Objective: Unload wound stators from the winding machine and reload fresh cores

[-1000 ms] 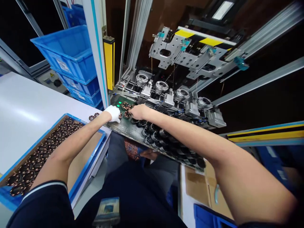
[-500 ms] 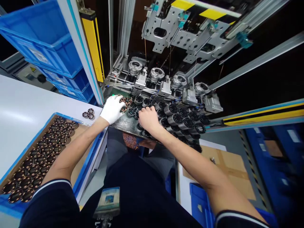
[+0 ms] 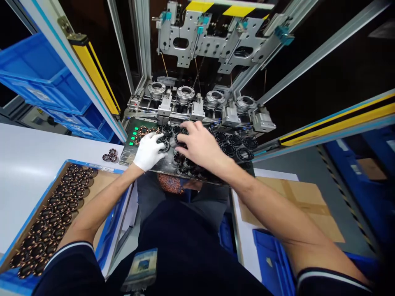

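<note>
In a white glove, my left hand (image 3: 149,152) is at the left part of the metal work plate (image 3: 127,155), fingers apart and curved at the near side of a black slotted ring core (image 3: 166,144). My bare right hand (image 3: 202,146) reaches over the middle of the plate. Its fingers bend round a blurred grey-black motor core (image 3: 173,140), and the palm hides what is beneath. Several black cores (image 3: 235,140) stand in rows to its right. A few copper-wound stators (image 3: 143,130) lie just beyond my gloved fingers.
Behind the plate is a winding machine with round metal fixtures (image 3: 185,94) and a hanging bracket plate (image 3: 210,43). Yellow sensor bars (image 3: 95,78) flank it. At left, a blue tray (image 3: 69,162) holds wound stators, beside three loose stators (image 3: 110,156). A cardboard box (image 3: 304,201) lies right.
The view has shifted. My left hand has moved from the copper-wound stators towards the black cores. My right hand has lifted from the near cores, and its fingers have spread round one core.
</note>
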Tool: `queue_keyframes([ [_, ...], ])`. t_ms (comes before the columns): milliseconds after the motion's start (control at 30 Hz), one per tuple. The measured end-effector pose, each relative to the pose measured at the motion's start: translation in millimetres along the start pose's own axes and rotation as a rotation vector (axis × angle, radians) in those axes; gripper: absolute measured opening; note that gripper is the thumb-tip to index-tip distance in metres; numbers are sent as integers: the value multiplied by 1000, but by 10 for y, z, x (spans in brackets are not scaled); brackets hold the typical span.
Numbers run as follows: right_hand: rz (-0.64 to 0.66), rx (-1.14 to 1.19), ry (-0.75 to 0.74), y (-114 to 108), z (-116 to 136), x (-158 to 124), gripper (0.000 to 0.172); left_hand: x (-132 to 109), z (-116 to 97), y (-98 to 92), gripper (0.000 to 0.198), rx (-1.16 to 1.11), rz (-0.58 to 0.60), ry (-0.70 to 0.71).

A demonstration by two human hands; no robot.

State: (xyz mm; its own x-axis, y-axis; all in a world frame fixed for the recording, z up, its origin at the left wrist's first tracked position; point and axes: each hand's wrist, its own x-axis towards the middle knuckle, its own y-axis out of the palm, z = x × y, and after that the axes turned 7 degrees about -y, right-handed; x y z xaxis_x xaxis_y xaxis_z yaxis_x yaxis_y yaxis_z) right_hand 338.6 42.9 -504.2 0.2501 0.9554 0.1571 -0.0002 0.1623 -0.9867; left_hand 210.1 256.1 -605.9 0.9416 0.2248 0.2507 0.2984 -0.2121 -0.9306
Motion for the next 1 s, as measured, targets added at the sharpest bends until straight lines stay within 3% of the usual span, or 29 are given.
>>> queue_keyframes([
  [67,-56,103,65,-229,-306,-78,22,110,-92,-257,22,-91,-27,-79],
  [133,-114,215,141,-367,-674,-42,36,347,-160,-528,35,-230,-77,-195],
  [200,-195,307,178,-404,-1056,90,60,699,-180,-767,60,-327,-167,-247],
  [267,-266,359,188,-354,-1398,273,70,1108,-149,-923,77,-337,-214,-205],
  [367,-329,386,212,-155,-1761,546,63,1664,-43,-939,69,-258,-193,-169],
  [467,-319,376,279,106,-1936,727,59,1993,70,-737,65,-172,-153,-256],
  [600,-250,379,314,338,-2032,792,60,2094,162,-487,70,-110,-79,-322],
  [700,-275,392,302,393,-2086,790,61,2080,188,-468,69,-100,-94,-300],
  [800,-213,402,297,400,-2115,803,63,2066,204,-511,67,-87,-33,-288],
  [867,-212,436,300,376,-2112,806,66,2062,236,-533,64,-154,-37,-261],
  [1000,-273,528,321,236,-2067,750,71,2112,373,-558,70,-475,-162,-217],
])
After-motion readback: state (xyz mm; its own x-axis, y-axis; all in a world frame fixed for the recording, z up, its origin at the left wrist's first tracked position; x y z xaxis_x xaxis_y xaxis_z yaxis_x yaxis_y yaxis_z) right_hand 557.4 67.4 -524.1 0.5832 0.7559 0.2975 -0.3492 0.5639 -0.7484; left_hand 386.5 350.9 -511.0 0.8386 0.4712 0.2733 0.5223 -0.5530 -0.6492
